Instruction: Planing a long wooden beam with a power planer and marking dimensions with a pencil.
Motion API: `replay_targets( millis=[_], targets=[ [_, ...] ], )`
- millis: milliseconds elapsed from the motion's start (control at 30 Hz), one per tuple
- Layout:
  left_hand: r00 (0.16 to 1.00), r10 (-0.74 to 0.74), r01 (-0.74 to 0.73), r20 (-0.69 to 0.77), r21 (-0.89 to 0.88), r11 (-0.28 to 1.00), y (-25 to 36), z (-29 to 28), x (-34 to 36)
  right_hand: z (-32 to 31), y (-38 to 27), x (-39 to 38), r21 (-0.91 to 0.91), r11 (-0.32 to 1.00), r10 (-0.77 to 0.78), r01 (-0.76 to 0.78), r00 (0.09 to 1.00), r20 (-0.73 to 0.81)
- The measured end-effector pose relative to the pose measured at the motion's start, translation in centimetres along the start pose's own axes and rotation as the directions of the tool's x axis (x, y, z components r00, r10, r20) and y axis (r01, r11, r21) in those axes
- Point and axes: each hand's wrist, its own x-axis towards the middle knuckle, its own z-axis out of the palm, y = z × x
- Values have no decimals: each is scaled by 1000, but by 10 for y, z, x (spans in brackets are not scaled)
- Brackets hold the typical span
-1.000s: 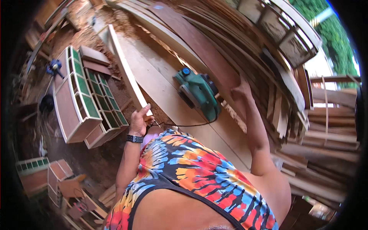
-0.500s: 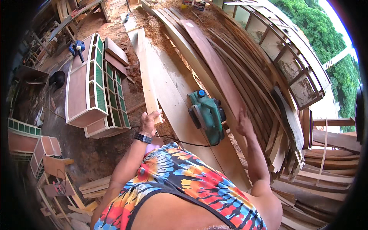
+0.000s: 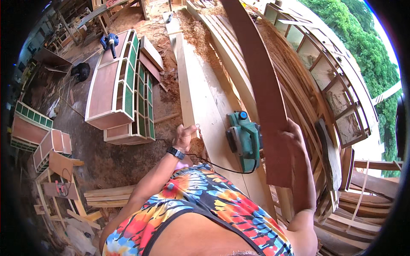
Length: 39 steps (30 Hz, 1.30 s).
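My left hand [image 3: 184, 138] is closed round the near end of a pale, narrow wooden board [image 3: 184, 81], which runs away from me. My right hand [image 3: 294, 135] grips the right edge of a long, thin, dark brown board [image 3: 260, 72], raised above the stacked lumber; some of the fingers are hidden. Between the two hands a green electric planer [image 3: 244, 141] rests on a wide pale plank [image 3: 215, 109]. Its black cord [image 3: 205, 160] loops past my waist. The brown board overlaps the planer's right side in the picture.
On the left stand pale-framed cabinets with green mesh [image 3: 112, 83], with a blue blower [image 3: 110, 41] on top. Long boards [image 3: 294, 94] are stacked to the right beside a framed mesh panel [image 3: 318, 64]. Wood shavings [image 3: 198, 42] cover the far ground.
My right hand has lifted the brown board off the lumber stack, and its near end now hangs beside the planer. The left hand keeps its hold while the view has shifted.
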Motion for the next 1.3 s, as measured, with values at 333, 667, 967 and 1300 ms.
replay_targets(
  millis=[333, 667, 967, 1300],
  targets=[
    [1000, -18, 18, 2, -165, 986, 6, 1, 54, 124, -42, 139, 67, 997, -48, 41, 993, 108],
    [998, -11, 11, -68, -2, 1000, 15, 1, 53, 148, -11, 172, 171, 978, 107, -122, 990, 93],
    [996, -12, 13, -88, 2, 1000, 14, -7, 56, 156, 35, 182, 364, 918, 108, -158, 982, 153],
    [1000, 23, -24, -12, -50, 998, 26, 4, 49, 178, 25, 162, 208, 964, 137, -169, 978, 158]
  ],
)
